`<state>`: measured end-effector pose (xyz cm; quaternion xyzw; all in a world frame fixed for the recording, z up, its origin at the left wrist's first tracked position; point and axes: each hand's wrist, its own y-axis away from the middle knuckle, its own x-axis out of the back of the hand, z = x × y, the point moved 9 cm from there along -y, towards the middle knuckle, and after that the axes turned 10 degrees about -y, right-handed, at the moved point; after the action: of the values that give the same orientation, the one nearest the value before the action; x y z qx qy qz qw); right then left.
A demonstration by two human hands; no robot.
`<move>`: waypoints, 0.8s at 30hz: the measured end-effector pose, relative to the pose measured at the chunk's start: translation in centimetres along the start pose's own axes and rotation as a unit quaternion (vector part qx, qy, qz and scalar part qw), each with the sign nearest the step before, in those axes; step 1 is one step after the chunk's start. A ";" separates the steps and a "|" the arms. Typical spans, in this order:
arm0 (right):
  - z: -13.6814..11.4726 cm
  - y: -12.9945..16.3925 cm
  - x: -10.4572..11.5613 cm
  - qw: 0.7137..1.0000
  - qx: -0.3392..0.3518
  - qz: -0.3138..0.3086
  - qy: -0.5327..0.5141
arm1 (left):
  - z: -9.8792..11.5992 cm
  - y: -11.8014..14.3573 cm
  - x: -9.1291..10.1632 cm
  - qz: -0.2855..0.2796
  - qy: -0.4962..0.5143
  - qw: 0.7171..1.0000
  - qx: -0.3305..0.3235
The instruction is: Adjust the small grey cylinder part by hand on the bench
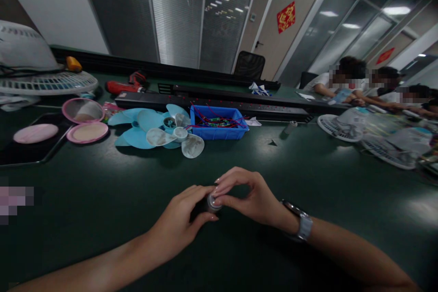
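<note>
A small cylinder [214, 203] with a pale round top is on the green table in front of me. My left hand [185, 210] curls round its side, thumb and fingers on opposite sides. From the right, my right hand [248, 194] has thumb and fingertips pinched together at the top of the cylinder. Whether those fingertips also hold something tiny is hidden. Most of the cylinder's body is covered by the fingers, and its exact kind cannot be made out. A watch with a grey strap [304, 227] is on my right wrist.
Beyond my hands lie blue and grey fan blades [147, 127] and a blue bin [219, 133] of wired circuit boards. Left are pink-rimmed mirrors [87, 132], a red power tool [125, 86] and a fan [44, 82]. Another small cylinder [290, 127] and co-workers [349, 82] are right.
</note>
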<state>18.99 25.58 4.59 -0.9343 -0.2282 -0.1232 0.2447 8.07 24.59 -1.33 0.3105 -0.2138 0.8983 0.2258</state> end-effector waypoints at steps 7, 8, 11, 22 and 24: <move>-0.6 0.0 2.0 0.998 0.002 0.046 -0.050 | -0.3 0.0 -0.2 -0.009 0.001 1.000 0.009; -0.5 0.3 3.0 0.997 0.000 0.059 -0.042 | -0.4 0.0 -0.3 -0.014 0.001 1.000 0.011; 0.8 2.2 6.2 0.994 -0.038 0.095 0.039 | -0.8 0.0 -0.6 -0.030 0.000 0.999 0.022; 6.7 8.9 9.0 0.976 -0.179 0.037 0.119 | -1.0 0.0 -0.6 -0.037 -0.008 0.999 0.039; 7.0 9.0 9.0 0.975 -0.184 0.032 0.121 | -1.0 0.0 -0.6 -0.040 -0.011 0.998 0.038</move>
<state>32.00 25.49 -1.87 -0.9483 -0.1406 -0.2671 0.0978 8.03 24.94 -2.40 0.3368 -0.1693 0.8927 0.2471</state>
